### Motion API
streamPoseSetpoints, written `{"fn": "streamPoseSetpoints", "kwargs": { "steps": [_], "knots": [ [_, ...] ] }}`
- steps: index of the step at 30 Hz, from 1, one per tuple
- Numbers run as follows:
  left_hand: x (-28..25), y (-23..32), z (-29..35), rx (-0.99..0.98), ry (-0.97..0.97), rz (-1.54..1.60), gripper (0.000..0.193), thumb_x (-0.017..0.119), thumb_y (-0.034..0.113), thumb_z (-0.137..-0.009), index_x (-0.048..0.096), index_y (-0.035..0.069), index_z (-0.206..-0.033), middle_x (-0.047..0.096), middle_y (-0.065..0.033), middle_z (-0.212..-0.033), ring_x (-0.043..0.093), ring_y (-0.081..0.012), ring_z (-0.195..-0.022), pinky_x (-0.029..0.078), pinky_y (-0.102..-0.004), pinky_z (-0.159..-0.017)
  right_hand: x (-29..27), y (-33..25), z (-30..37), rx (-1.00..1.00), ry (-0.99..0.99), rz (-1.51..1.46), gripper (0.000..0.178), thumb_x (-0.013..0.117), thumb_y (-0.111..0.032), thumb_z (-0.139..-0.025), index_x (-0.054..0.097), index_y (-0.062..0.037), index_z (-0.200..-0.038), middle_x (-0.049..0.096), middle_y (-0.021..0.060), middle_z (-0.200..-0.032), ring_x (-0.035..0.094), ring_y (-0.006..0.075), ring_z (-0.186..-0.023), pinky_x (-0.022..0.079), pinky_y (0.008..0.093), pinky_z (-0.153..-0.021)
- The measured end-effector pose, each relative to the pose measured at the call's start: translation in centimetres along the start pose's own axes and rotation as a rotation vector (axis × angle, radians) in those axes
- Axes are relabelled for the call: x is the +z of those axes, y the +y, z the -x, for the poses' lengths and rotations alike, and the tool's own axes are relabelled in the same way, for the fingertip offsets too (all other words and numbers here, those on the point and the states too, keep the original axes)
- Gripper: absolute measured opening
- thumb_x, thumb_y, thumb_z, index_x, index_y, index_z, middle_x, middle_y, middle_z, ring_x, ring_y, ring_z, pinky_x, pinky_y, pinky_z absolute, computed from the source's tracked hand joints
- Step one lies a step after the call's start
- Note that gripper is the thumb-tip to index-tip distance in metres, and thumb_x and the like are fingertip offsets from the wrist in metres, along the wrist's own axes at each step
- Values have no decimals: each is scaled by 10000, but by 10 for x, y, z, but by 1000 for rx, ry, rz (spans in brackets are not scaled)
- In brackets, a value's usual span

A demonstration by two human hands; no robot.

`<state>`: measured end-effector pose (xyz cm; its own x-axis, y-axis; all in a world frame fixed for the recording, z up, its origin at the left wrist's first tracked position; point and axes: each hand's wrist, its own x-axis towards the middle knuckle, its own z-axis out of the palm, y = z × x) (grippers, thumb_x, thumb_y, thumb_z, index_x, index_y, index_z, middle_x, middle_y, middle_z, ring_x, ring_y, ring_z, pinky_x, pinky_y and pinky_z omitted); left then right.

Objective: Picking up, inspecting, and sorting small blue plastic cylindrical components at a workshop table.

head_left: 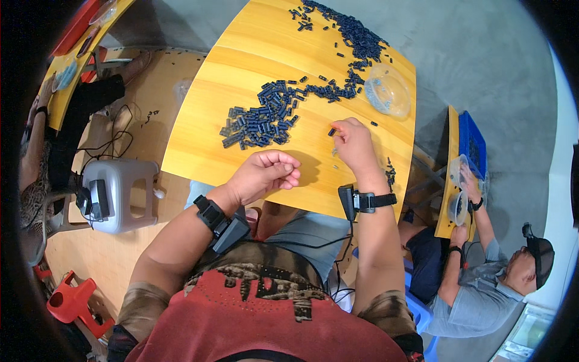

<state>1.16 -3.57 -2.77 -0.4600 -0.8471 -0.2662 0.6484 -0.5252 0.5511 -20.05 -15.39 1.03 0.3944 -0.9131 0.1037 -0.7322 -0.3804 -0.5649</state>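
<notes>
My right hand (354, 145) is closed, pinching a small dark plastic piece (332, 132) between thumb and fingertips above the yellow table (205, 130). Just below those fingers lie a few tiny pale bits (335, 153). My left hand (269, 171) hovers by the table's near edge with its fingers curled in and the thumb against them; whatever they may hold is hidden. Beyond it spreads a heap of dark blocky plastic pieces (259, 120). A trail of smaller dark pieces (332, 90) runs from that heap to a larger pile (359, 36) at the far edge.
A clear round bowl (398, 99) with small bluish bits stands at the table's right. A few dark pieces (390, 172) lie beside my right wrist. At the right another person (476, 289) works near a blue tray (473, 145). A grey stool (120, 193) stands left.
</notes>
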Motion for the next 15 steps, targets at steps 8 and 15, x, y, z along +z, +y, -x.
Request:
{"fn": "streamPoseSetpoints", "kwargs": {
  "steps": [8, 15],
  "knots": [
    [2, -2, 0, -4, 23, -22, 159, 498, 87, -924, 578, 11, -1039, 629, -76, -908, 624, -145, -795, 521, -253, -720, 6, 4, -4, -190, 13, 152, 187, 567, 44, -720, 630, 14, -893, 594, 158, -805, 599, 275, -705, 489, 334, -623],
    [0, -2, 0, 19, 34, -50, 160, 506, 84, -921, 577, 0, -1037, 626, -78, -896, 622, -148, -790, 518, -250, -716, 1, -5, 2, -135, 13, 88, 240, 592, 31, -710, 631, -12, -943, 578, 149, -805, 581, 290, -726, 481, 347, -637]
  ]
}}
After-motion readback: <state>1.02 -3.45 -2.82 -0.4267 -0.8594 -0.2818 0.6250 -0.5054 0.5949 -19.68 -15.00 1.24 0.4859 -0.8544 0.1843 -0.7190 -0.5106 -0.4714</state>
